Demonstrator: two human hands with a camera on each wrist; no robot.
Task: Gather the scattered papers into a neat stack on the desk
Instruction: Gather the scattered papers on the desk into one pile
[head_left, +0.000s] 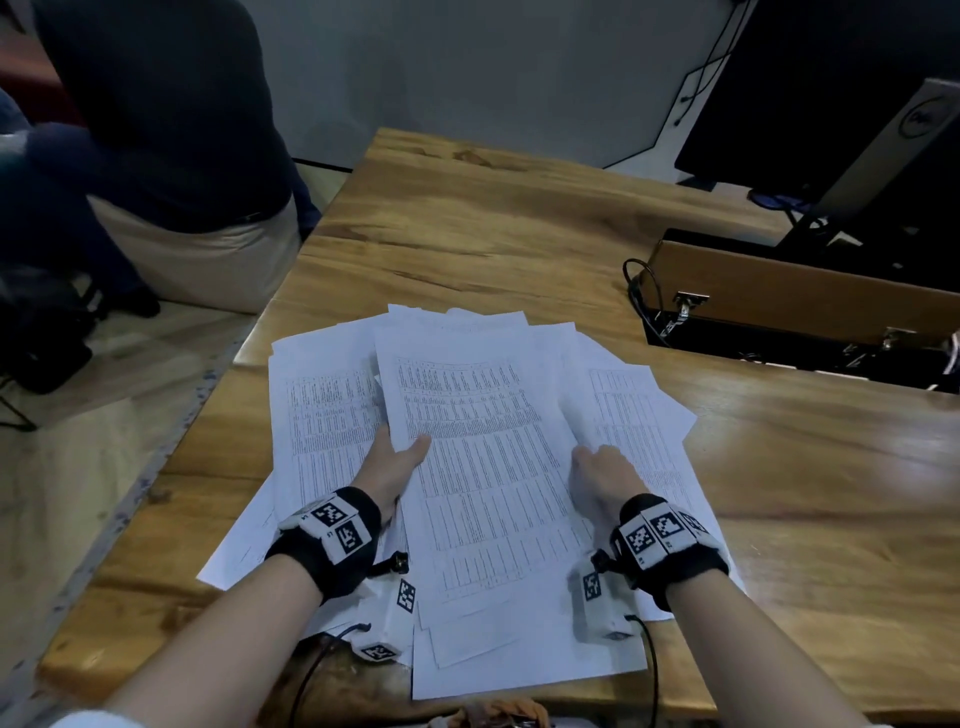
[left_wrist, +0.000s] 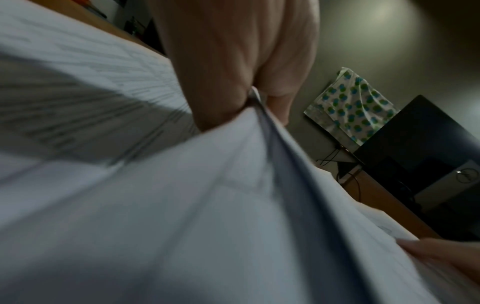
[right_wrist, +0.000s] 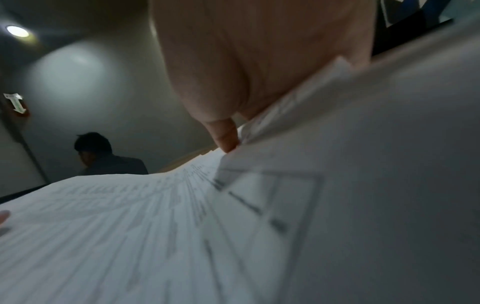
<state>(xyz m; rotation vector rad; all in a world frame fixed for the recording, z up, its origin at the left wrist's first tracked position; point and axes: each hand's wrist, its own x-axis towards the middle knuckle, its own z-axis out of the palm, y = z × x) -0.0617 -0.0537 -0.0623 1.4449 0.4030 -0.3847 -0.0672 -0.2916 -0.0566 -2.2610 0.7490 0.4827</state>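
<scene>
A loose pile of white printed papers (head_left: 483, 457) lies fanned out on the wooden desk (head_left: 493, 234), some sheets overhanging the near edge. My left hand (head_left: 400, 452) grips the left edge of the middle bundle, thumb on top and fingers underneath. My right hand (head_left: 597, 467) holds the bundle's right edge, with its fingers curled under the sheets. In the left wrist view the left hand (left_wrist: 233, 61) pinches a paper edge (left_wrist: 182, 205). In the right wrist view the right hand (right_wrist: 259, 51) has its thumb against the sheets (right_wrist: 130, 226).
A dark monitor (head_left: 831, 104) on a stand is at the back right. An open cable box (head_left: 795, 306) with wires is set into the desk on the right. A seated person (head_left: 166, 130) is beyond the desk's left edge. Bare wood stretches behind the pile.
</scene>
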